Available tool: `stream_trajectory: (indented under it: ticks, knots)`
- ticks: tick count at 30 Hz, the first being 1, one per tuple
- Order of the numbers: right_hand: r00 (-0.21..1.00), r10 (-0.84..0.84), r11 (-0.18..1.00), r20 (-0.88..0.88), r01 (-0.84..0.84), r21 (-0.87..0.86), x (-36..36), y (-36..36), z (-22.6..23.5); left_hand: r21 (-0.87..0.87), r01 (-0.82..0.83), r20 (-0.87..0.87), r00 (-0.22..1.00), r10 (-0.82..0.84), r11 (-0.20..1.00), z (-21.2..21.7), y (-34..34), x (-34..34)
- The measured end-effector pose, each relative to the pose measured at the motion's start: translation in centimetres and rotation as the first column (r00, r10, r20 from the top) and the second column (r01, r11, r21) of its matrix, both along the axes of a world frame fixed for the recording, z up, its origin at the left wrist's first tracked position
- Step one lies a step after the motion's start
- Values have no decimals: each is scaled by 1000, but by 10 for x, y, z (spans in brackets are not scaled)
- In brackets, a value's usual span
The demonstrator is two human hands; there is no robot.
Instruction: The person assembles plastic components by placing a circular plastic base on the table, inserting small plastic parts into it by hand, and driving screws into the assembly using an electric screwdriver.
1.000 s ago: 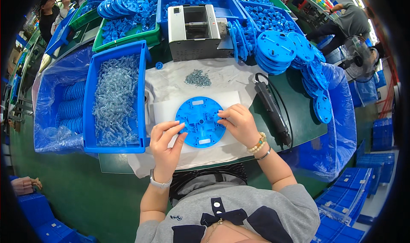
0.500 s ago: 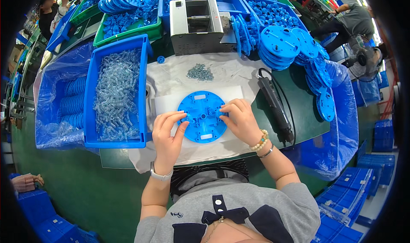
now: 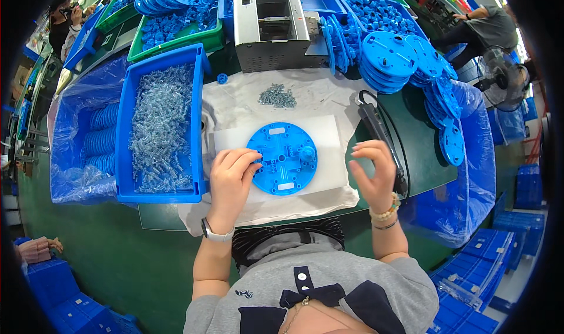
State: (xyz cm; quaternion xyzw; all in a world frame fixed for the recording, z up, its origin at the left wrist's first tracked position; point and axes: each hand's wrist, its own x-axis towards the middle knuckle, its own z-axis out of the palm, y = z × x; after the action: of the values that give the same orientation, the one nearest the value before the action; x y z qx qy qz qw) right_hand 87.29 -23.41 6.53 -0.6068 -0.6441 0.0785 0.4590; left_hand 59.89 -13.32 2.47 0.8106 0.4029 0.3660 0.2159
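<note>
Now that the R hand [image 3: 376, 172] has come off the blue disc [image 3: 281, 170], thumb & fingers wide w/ nothing visible between, only the L hand [image 3: 231, 172] is at it, fingertips pinched narrow by the L rim; can't tell what they grip. Round blue cap [image 3: 306, 153] sits on the disc's R half, so that side looks done for now. Disc: ribbed, pegged plastic, flat on smooth white pad [image 3: 330, 141] over wrinkled cloth [image 3: 235, 102]. Black corded tool [image 3: 372, 122] near R hand. Beyond: small shiny metal pcs [image 3: 277, 96]; L, bin [image 3: 124, 152] of coiled springs [image 3: 161, 134].
</note>
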Motion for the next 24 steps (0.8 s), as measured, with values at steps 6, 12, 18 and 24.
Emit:
stream_trajectory:
  ticks: [6, 12, 18, 24]
  knots:
    - [958, -188, 970, 216, 216, -111, 45, -3, 26, 20, 58, 4, 998, -58, 998, -1, 2, -3]
    - [857, -154, 836, 492, 378, -398, 79, -21, 3, 2, 48, 7, 999, -48, 999, -2, 2, -5]
    - [873, -154, 750, 462, 408, -521, 96, -21, -22, -58, 27, 19, 999, -26, 998, -5, 1, -3]
    - [814, -278, 872, -510, -9, -490, 94, -31, -16, -108, -22, 29, 999, 25, 994, -2, -4, -2]
